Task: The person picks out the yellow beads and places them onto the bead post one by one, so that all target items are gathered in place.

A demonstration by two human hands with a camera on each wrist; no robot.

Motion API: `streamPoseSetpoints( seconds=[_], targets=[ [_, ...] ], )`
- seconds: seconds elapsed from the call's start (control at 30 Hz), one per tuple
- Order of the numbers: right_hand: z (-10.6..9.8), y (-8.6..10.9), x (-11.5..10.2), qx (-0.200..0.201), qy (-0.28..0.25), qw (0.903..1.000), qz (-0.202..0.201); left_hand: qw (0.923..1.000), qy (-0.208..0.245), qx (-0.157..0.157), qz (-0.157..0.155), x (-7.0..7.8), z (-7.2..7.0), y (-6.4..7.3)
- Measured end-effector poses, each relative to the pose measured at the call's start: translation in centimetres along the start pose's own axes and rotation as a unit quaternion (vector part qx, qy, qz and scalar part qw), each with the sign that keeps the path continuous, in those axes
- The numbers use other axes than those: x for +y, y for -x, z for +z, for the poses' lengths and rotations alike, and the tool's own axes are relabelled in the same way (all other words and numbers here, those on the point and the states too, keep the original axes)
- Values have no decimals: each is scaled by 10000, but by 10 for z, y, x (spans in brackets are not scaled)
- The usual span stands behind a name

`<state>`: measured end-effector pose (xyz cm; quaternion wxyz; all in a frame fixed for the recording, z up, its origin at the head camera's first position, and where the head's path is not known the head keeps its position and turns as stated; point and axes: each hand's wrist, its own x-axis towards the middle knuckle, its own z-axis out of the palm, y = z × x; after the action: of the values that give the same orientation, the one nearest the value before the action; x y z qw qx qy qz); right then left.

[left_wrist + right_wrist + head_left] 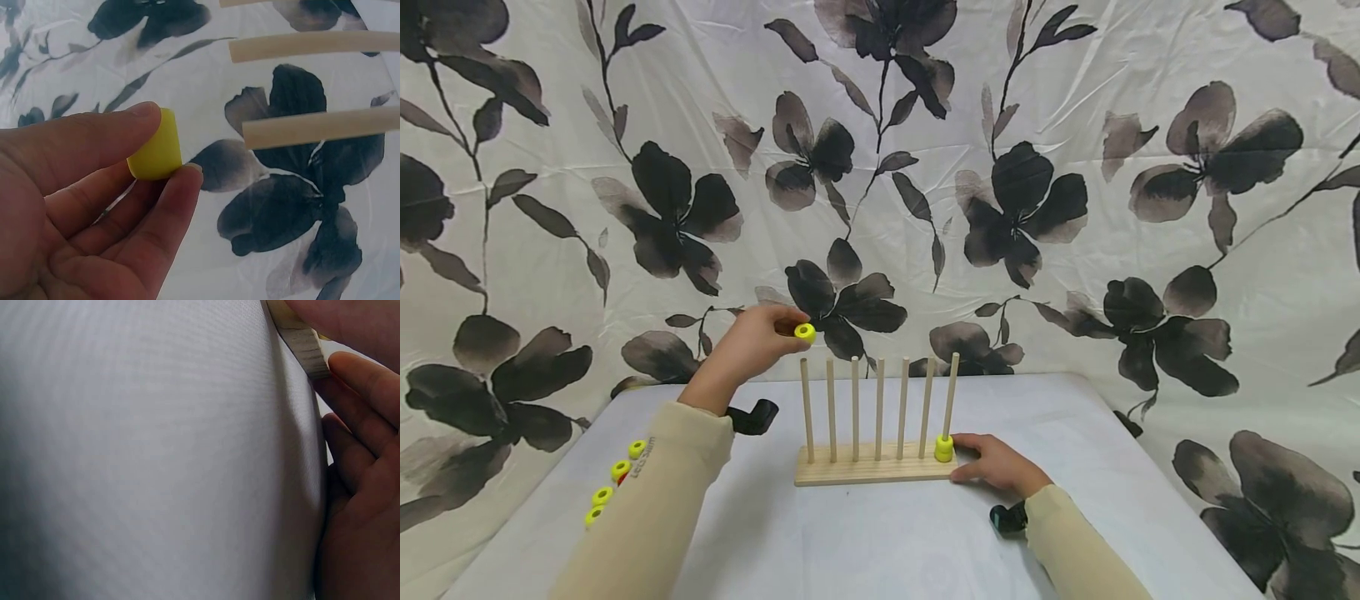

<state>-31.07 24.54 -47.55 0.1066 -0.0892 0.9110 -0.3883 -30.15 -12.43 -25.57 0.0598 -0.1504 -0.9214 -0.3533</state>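
Note:
My left hand (pixel 765 340) pinches a yellow bead (pixel 805 332) between thumb and fingertips, above the leftmost peg of a wooden peg stand (pixel 872 475). In the left wrist view the bead (pixel 157 147) shows its smooth round side, with peg tips to its right. The stand has several upright pegs in a row. Two yellow beads (pixel 943 448) are stacked at the bottom of its rightmost peg. At the right end of the base, my right hand (pixel 1000 463) grips the wood, thumb in front and fingers behind. The right wrist view shows the base's end (pixel 303 347) between them.
Several yellow beads (pixel 602 497) lie at the left of the white-covered table (pixel 880 550), partly behind the left sleeve. A bit of red (pixel 622 479) shows among them. A floral cloth (pixel 880 208) hangs behind the table.

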Motion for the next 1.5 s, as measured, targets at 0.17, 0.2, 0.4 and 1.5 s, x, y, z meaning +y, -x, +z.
streamPoseSetpoints(
  seconds=[0.17, 0.2, 0.4, 1.5],
  targets=[
    [1, -1, 1, -23, 24, 10000, 50, 10000, 31, -48, 51, 4, 5, -3],
    [1, -1, 1, -28, 24, 10000, 54, 10000, 32, -64, 65, 6, 5, -4],
    [3, -2, 1, -47, 14, 10000, 25, 9995, 131, -172, 223, 16, 10, -9],
    [2, -3, 2, -23, 33, 10000, -3, 9965, 388, -521, 533, 74, 60, -33]
  ],
)
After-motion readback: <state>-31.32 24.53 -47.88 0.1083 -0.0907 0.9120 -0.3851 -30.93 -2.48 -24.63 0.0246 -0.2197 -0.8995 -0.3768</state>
